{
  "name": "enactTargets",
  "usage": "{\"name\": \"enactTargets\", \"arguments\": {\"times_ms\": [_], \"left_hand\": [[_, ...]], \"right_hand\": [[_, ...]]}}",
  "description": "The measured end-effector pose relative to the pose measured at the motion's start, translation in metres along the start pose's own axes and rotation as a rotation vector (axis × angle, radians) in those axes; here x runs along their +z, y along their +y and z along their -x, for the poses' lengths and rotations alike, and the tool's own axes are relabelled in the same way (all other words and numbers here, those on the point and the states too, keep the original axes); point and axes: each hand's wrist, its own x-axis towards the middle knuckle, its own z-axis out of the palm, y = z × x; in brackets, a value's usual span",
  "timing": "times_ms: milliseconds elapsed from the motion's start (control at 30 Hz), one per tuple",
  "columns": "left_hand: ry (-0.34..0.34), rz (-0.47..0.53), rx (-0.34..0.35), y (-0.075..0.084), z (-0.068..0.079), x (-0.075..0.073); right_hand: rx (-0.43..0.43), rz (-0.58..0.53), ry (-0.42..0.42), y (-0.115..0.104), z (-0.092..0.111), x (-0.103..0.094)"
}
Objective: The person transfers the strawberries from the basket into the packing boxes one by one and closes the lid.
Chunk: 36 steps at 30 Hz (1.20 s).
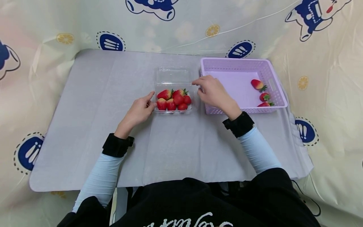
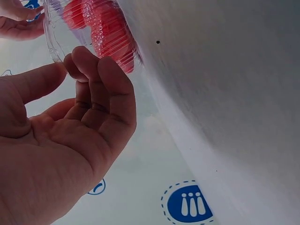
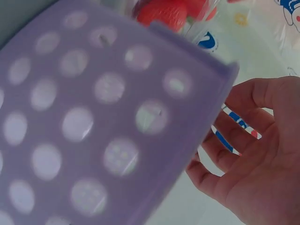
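A clear plastic clamshell box (image 1: pixel 173 112) lies on the table with its lid (image 1: pixel 173 75) folded back. Several red strawberries (image 1: pixel 171 104) fill its base. At the box's left side my left hand (image 1: pixel 139 110) pinches the rim between thumb and fingertips, the other fingers bent. My right hand (image 1: pixel 214 93) reaches over the basket's near-left corner, fingertips close to the box's right edge by the lid fold. In the right wrist view its fingers look loosely bent and hold nothing; the basket wall hides part of them. Whether they touch the box is unclear.
A lilac perforated basket (image 1: pixel 263 64) stands right of the box, with loose strawberries (image 1: pixel 257 84) along its right side. Grey cloth covers the table (image 1: pixel 93 126). A patterned plastic curtain (image 1: pixel 181 31) surrounds the table's back and sides.
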Motion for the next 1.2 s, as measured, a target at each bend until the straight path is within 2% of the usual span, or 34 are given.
{"name": "enactTargets", "arguments": {"times_ms": [300, 600, 800, 967, 1067, 1200], "left_hand": [[0.001, -0.010, -0.006, 0.002, 0.000, -0.002], [0.000, -0.007, -0.016, 0.003, 0.001, 0.000], [-0.005, -0.006, -0.009, 0.002, 0.001, 0.000], [-0.029, -0.001, 0.003, 0.000, 0.002, 0.002], [-0.020, -0.005, 0.000, 0.000, 0.003, 0.001], [-0.011, -0.012, 0.009, 0.001, 0.002, 0.000]], "right_hand": [[0.104, 0.026, 0.018, 0.027, 0.010, -0.014], [0.243, 0.058, -0.073, 0.066, 0.025, -0.034], [0.337, 0.082, -0.125, 0.081, 0.035, -0.053], [0.344, 0.101, -0.169, 0.095, 0.044, -0.069], [0.344, 0.101, -0.175, 0.106, 0.046, -0.078], [0.385, 0.124, -0.198, 0.123, 0.049, -0.085]]}}
